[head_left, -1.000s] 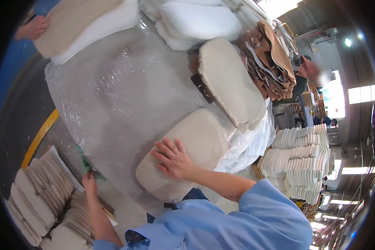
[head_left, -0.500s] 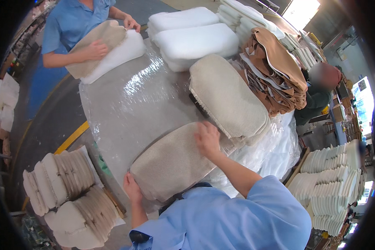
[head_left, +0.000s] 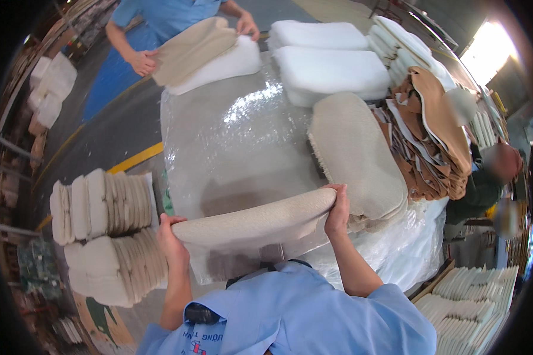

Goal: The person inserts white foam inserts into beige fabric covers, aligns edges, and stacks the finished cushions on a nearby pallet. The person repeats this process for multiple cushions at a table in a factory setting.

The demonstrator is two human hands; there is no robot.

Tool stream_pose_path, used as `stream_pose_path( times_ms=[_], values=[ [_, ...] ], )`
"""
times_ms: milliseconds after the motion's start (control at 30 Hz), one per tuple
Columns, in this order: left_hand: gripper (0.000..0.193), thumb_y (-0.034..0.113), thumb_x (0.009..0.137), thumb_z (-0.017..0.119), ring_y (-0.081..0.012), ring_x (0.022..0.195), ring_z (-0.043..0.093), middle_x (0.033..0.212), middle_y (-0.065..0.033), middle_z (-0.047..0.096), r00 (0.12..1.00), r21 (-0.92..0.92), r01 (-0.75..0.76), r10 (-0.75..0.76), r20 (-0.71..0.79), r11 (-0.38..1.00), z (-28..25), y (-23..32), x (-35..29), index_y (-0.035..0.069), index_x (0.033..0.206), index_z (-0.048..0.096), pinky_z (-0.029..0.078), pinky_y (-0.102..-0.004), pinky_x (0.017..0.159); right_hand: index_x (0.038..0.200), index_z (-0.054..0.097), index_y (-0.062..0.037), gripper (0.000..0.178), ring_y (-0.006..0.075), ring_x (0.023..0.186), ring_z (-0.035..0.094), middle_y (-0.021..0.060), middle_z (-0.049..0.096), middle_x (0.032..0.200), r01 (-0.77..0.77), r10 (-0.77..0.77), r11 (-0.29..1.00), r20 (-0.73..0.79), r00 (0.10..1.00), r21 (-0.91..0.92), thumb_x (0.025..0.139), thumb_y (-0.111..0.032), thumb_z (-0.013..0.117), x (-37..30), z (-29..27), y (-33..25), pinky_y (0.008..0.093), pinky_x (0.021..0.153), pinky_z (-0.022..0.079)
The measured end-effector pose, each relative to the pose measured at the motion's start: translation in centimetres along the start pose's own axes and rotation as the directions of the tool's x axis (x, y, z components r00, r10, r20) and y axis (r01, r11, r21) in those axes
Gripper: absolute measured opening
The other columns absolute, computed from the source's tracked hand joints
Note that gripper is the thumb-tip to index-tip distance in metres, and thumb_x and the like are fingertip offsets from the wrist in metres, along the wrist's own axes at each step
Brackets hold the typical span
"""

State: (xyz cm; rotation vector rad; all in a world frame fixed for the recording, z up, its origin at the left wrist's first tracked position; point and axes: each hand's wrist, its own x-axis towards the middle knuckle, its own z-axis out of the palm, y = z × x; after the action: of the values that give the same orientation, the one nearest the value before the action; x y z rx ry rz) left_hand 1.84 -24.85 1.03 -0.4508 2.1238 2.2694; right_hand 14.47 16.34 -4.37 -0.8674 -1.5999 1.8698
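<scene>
Beige textile pad, one, held raised over the plastic-covered worktop toward its near edge: long axis runs left to right between the grips, left hand closed on one end, right hand on the other, nearer the beige fabric stack.

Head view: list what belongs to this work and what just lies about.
Likely in use: beige fabric pad, held by left hand and right hand; clear plastic sheet; beige fabric stack.

Apparently lying about: brown fabric pile; white padding stacks.
</scene>
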Motion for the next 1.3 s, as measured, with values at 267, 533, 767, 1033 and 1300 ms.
stream_pose_path(
  times_ms=[267,533,767,1033,1300],
  values=[
    [0.051,0.037,0.111,0.050,-0.0303,0.100,0.070,0.096,-0.0195,0.075,0.993,-0.078,0.005,-0.015,-0.121,0.997,-1.2,-7.2,-1.7,0.000,0.082,0.071,0.049,-0.0439,0.102,0.099,0.075,0.0032,0.047,0.0233,0.105,0.068,0.0138,0.076,0.105,-0.095,0.080,0.992,0.157,0.984,0.088,0.103,-0.032,0.044,-0.3,-1.1,4.7,0.0362,0.100,0.049],
    [0.049,0.036,0.109,0.050,-0.0283,0.106,0.071,0.107,-0.0147,0.078,0.976,0.392,-0.052,-0.036,0.214,0.918,-2.8,-4.2,-2.8,-0.003,0.098,0.076,0.050,-0.0400,0.103,0.114,0.076,0.0023,0.047,0.0246,0.118,0.066,0.0153,0.075,0.123,-0.283,0.364,0.931,0.502,0.785,-0.232,0.106,-0.036,0.050,2.0,-4.0,2.1,0.0383,0.111,0.045],
    [0.054,0.045,0.110,0.049,-0.0394,0.130,0.063,0.144,-0.0179,0.067,0.523,0.579,-0.766,-0.253,0.814,0.279,3.7,-2.0,-7.6,0.003,0.140,0.066,0.047,-0.0492,0.114,0.147,0.060,-0.0054,0.060,0.0379,0.142,0.054,0.0231,0.057,0.153,0.799,0.534,0.389,0.819,0.211,-0.459,0.108,-0.049,0.055,-1.8,2.5,-5.7,0.0485,0.119,0.041],
    [0.053,0.044,0.103,0.065,-0.0403,0.141,0.052,0.147,-0.0224,0.058,0.555,0.735,-0.660,-0.559,0.616,0.155,10.7,-4.8,0.9,0.006,0.140,0.063,0.045,-0.0529,0.115,0.132,0.066,-0.0086,0.045,0.0378,0.127,0.061,0.0202,0.065,0.129,0.673,0.607,0.203,0.631,0.483,-0.711,0.096,-0.034,0.075,3.1,11.3,3.4,0.0516,0.110,0.048],
    [0.038,0.039,0.100,0.070,-0.0420,0.126,0.062,0.130,-0.0228,0.066,0.594,0.735,-0.634,-0.456,0.662,0.241,12.2,-9.6,4.5,0.007,0.120,0.072,0.052,-0.0537,0.103,0.117,0.065,-0.0125,0.020,0.0396,0.107,0.069,0.0150,0.073,0.104,0.739,0.273,0.325,0.806,0.525,-0.591,0.098,-0.018,0.067,2.3,9.6,4.2,0.0533,0.094,0.054]
  ],
)
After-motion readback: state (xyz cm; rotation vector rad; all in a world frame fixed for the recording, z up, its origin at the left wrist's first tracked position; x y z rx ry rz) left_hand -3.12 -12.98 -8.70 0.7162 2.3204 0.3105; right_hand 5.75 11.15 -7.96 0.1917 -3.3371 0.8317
